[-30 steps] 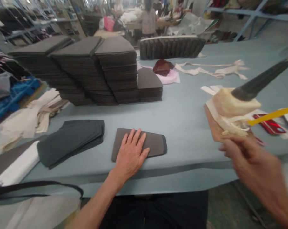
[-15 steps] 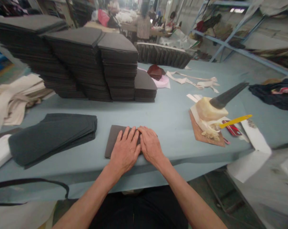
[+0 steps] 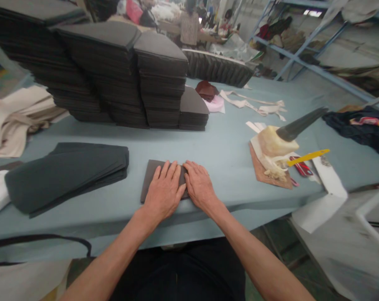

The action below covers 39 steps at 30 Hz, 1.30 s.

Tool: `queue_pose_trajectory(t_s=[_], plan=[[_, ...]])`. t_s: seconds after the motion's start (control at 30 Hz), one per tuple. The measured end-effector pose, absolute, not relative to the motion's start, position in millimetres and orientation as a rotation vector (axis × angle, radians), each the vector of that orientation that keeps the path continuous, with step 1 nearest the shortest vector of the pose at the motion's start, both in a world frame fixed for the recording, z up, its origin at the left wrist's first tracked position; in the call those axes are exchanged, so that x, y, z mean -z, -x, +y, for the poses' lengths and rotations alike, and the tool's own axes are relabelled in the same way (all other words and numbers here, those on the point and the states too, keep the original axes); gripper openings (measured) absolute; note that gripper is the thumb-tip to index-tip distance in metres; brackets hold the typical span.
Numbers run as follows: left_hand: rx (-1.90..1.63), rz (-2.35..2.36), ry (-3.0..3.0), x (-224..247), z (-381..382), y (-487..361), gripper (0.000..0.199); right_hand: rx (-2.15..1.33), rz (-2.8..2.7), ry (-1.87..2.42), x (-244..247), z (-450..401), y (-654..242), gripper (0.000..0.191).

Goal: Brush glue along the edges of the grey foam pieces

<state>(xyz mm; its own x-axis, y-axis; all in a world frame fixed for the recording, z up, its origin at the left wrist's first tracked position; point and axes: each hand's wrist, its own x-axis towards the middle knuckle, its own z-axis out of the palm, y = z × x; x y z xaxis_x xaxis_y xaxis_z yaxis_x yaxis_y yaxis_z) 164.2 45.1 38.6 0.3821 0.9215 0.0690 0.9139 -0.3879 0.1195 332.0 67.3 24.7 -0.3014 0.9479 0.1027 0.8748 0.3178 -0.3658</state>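
A dark grey folded piece of sheet material (image 3: 149,177) lies near the front edge of the table. My left hand (image 3: 164,188) rests flat on top of it, fingers stretched out and slightly apart. Over its right edge lies my right hand (image 3: 200,184), fingers fairly straight and side by side, close to my left thumb. The hands cover much of the piece, and its right edge is mostly hidden. To the left lies a fanned pile of long dark pieces (image 3: 67,173).
Tall stacks of dark pieces (image 3: 98,71) stand behind. On the right are a yellowish block with a dark handle (image 3: 278,140), a yellow-handled brush (image 3: 308,157) with paste-like material and a red box (image 3: 302,166). Pale strips (image 3: 255,106) lie farther back. A person (image 3: 189,29) is in the background.
Both hands stay on the folded piece, with the right hand shifted slightly at its right edge. The camera view has moved a little; nothing was picked up or let go.
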Motion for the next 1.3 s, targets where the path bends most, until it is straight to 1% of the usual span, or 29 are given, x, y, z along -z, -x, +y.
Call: queue_pose_trajectory(t_s=[0.17,0.37,0.5,0.7,0.8,0.97,1.2,1.3], plan=[[-0.279,1.780,-2.572,-29,52,-139,0.070,-0.383,-2.279,1.644,-32,66,-330,0.049],[-0.393,1.784,-2.583,-19,54,-127,0.070,-0.363,-2.246,1.613,-31,66,-329,0.046],[-0.374,1.760,-2.556,-18,58,-124,0.070,-0.391,-2.208,1.569,-28,66,-329,0.045],[-0.294,1.742,-2.517,-26,62,-123,0.071,-0.563,-1.967,1.302,-28,73,-358,0.041],[-0.212,1.729,-2.507,-33,63,-123,0.071,-0.610,-1.817,1.423,-33,75,-385,0.040],[-0.082,1.687,-2.550,-46,76,-123,0.069,-0.691,-1.798,1.544,-46,75,-412,0.036],[-0.256,1.508,-2.658,-47,106,-122,0.068,-0.741,-1.540,1.656,-63,53,-422,0.031],[-0.269,1.470,-2.691,-47,110,-119,0.066,-0.944,-1.403,1.617,-69,20,-425,0.028]])
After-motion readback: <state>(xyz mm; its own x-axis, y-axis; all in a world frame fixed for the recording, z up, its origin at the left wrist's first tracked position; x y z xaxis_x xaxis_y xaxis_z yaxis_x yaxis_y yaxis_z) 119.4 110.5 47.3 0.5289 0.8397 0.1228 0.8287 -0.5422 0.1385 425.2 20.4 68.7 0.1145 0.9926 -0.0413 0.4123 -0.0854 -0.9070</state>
